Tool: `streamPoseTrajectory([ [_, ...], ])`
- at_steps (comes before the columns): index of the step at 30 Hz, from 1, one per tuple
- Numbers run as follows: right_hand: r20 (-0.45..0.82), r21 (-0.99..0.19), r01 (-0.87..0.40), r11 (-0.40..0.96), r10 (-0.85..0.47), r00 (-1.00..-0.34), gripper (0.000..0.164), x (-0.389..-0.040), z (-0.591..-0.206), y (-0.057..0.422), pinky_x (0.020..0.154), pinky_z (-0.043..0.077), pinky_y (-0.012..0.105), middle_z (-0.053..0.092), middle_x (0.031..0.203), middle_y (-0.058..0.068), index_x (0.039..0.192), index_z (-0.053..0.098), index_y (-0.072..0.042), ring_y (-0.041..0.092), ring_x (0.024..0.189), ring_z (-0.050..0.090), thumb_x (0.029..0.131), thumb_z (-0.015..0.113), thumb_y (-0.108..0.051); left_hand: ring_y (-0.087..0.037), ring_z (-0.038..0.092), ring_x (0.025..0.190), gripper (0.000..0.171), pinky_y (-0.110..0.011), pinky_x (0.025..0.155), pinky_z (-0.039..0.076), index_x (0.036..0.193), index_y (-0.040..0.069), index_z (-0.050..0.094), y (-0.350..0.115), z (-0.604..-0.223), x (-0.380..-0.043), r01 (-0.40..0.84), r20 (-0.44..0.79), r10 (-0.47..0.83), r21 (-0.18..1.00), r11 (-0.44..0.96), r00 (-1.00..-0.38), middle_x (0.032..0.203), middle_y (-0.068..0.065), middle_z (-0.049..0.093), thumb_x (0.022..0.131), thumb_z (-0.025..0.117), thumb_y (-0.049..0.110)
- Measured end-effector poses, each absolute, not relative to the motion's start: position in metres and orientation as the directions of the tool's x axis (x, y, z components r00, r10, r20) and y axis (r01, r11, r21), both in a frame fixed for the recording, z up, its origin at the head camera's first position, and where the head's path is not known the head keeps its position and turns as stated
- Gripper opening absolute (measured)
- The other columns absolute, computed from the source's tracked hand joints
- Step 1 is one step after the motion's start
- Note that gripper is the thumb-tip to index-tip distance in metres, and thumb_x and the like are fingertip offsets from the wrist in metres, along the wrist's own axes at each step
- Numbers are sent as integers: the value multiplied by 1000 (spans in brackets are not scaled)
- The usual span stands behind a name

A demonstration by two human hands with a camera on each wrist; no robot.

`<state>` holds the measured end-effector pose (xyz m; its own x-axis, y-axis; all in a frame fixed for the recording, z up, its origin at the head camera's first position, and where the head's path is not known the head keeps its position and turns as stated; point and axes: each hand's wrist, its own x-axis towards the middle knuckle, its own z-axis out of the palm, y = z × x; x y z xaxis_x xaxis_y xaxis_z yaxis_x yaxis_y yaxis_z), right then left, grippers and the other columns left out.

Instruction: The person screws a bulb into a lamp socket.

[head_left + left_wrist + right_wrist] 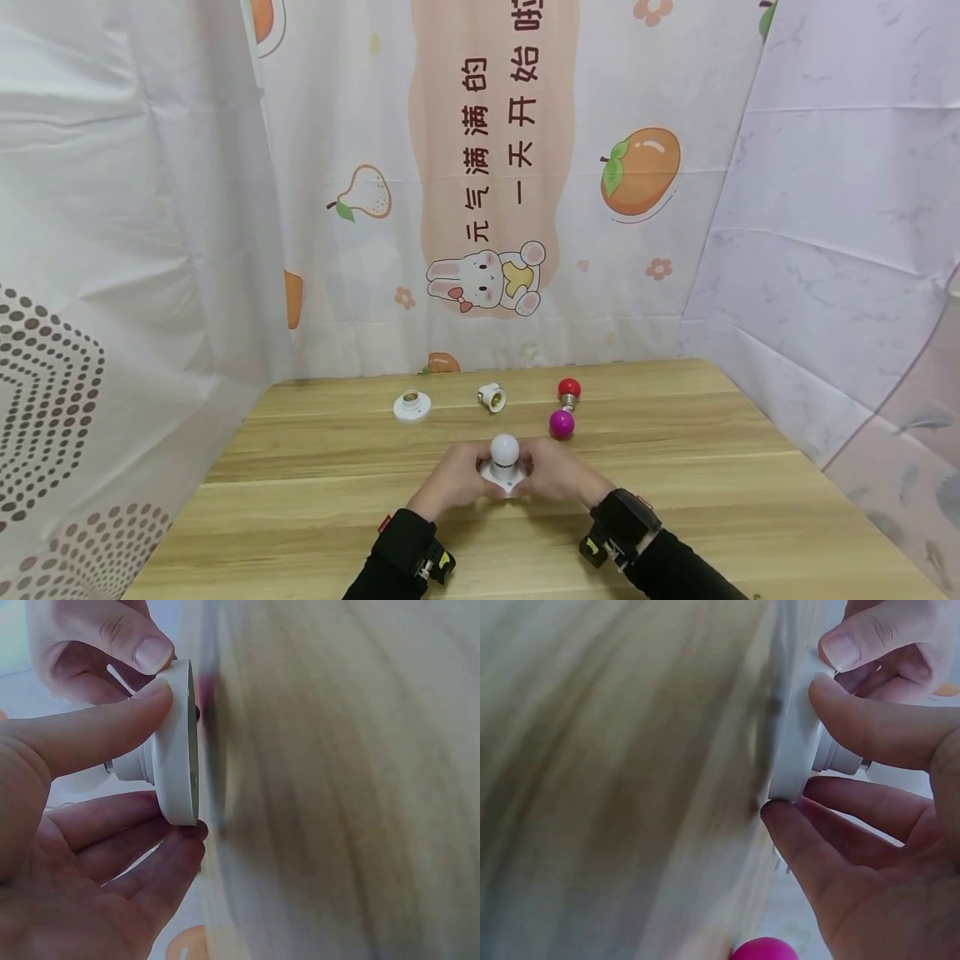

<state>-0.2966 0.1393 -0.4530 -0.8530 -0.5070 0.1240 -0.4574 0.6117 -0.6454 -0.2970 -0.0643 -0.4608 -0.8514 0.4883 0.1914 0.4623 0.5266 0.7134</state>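
A round white bulb socket base [504, 482] is held at the middle front of the table, with a white light bulb [505, 450] upright in it. My left hand [459, 475] grips the base's left side, and my right hand [557, 469] grips its right side. In the left wrist view, the left thumb lies on the top of the base [177, 750] and fingertips are at its edge. The right wrist view shows the same hold on the base [799, 739], whose underside is close to the wood; whether it touches cannot be told.
Farther back on the wooden table [315, 467] are another round white socket base [412, 407], a white socket adapter [492, 397], a red bulb [569, 388] and a magenta bulb [562, 424]. A printed curtain [360, 275] hangs behind the table.
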Motion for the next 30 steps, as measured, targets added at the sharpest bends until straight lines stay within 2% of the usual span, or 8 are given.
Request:
streamPoseTrajectory([
  [6,152,-626,-491,606,-522,-839,25,-297,-456,141,64,44,26,62,84,-1,87,72,-6,13,73,52,70,91,-5,-12,64,92,37,-36,85,53,102,8,76,-63,-463,-298,481,199,494,684,549,-846,100,0,74,69,93,9],
  [10,157,-615,-500,610,-527,-836,26,-298,-457,140,68,47,27,67,89,-1,88,73,-6,14,77,55,70,91,-5,-11,62,88,34,-31,82,51,98,8,77,-62,-463,-299,450,160,481,678,581,-862,95,2,73,68,94,10],
  [18,139,-612,-486,624,-520,-843,28,-301,-458,139,71,49,29,69,89,-2,91,74,-9,15,80,59,69,92,-7,-13,61,86,32,-36,82,53,90,7,75,-60,-463,-299,391,119,441,699,599,-889,92,2,71,66,95,8],
  [23,134,-606,-486,629,-522,-842,29,-302,-460,138,72,50,30,69,93,-2,93,75,-10,16,84,59,69,92,-8,-13,62,88,32,-37,84,53,92,7,75,-60,-464,-298,405,130,440,676,616,-888,93,2,71,67,95,9],
  [30,139,-571,-507,646,-533,-835,32,-302,-462,138,70,48,28,68,90,-2,96,75,-8,14,79,57,69,92,-8,-15,64,92,36,-37,85,53,97,8,76,-60,-464,-296,443,160,453,637,631,-877,96,1,72,67,95,11],
])
